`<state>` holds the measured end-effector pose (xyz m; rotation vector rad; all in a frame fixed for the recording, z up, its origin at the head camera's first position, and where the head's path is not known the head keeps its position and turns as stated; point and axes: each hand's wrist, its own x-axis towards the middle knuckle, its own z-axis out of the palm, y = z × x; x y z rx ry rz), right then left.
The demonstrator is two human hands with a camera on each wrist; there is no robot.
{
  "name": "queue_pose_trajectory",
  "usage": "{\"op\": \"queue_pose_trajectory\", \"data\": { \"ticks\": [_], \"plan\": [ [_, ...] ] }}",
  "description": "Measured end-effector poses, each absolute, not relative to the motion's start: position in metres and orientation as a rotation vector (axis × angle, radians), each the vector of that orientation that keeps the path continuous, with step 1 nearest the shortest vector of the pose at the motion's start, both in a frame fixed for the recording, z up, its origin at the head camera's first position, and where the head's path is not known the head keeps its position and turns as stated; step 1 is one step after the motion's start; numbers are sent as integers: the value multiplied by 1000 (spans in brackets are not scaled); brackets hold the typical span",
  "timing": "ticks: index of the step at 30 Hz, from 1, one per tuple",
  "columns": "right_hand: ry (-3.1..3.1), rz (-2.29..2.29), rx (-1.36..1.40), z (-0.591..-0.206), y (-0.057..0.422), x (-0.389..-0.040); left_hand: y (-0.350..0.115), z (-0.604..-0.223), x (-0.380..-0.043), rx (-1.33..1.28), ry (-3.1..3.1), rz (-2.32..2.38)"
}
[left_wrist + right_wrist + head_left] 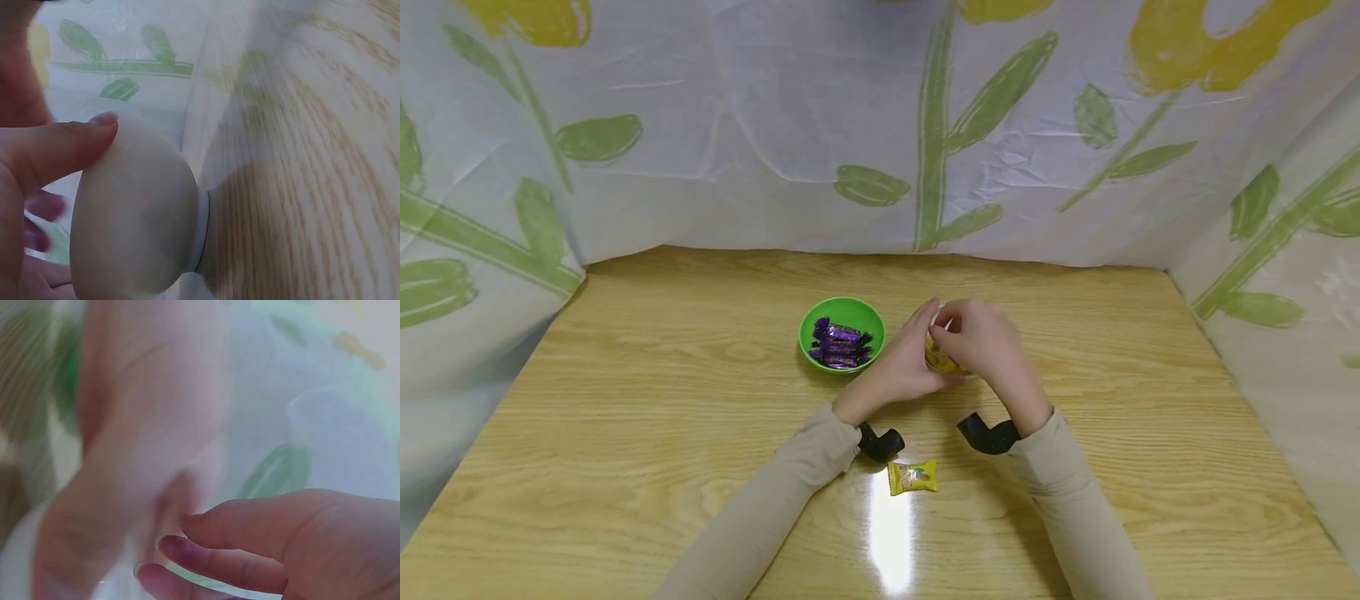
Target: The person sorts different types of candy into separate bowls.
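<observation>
My left hand point(910, 365) holds a rounded white bowl point(137, 206), its thumb along the outer wall. The bowl's foot is close to the tabletop in the left wrist view. Yellow-wrapped candies point(942, 357) show inside the bowl, partly hidden by both hands. Over its mouth is my right hand point(991, 337), with loosely bent fingers. In the right wrist view its thumb and fingertips point(181, 547) lie close together, and no candy shows between them. One yellow-wrapped candy point(913, 477) lies on the table, between the forearms.
A green bowl point(853, 308) with several purple-wrapped candies point(841, 346) stands just left of the left hand. Black camera mounts point(880, 443) sit at both wrists. Behind the wooden table point(662, 375) hangs a white flower-painted cloth point(760, 125), which also covers the sides.
</observation>
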<state>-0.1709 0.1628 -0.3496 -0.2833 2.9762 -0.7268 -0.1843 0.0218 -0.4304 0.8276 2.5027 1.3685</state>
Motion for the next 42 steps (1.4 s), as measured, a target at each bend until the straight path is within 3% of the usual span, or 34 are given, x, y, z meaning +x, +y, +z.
{"op": "queue_pose_trajectory", "data": {
  "ticks": [15, 29, 42],
  "plan": [
    [3040, -856, -726, -326, 157, -105, 23, -431, -190, 892, 2577, 1273],
    [3019, -808, -1132, -371, 165, -63, 26, -431, -187, 774, 2516, 1372],
    [2917, -501, -1143, -398, 162, -46, 30, -432, -185, 744, 2535, 1366]
  ]
}}
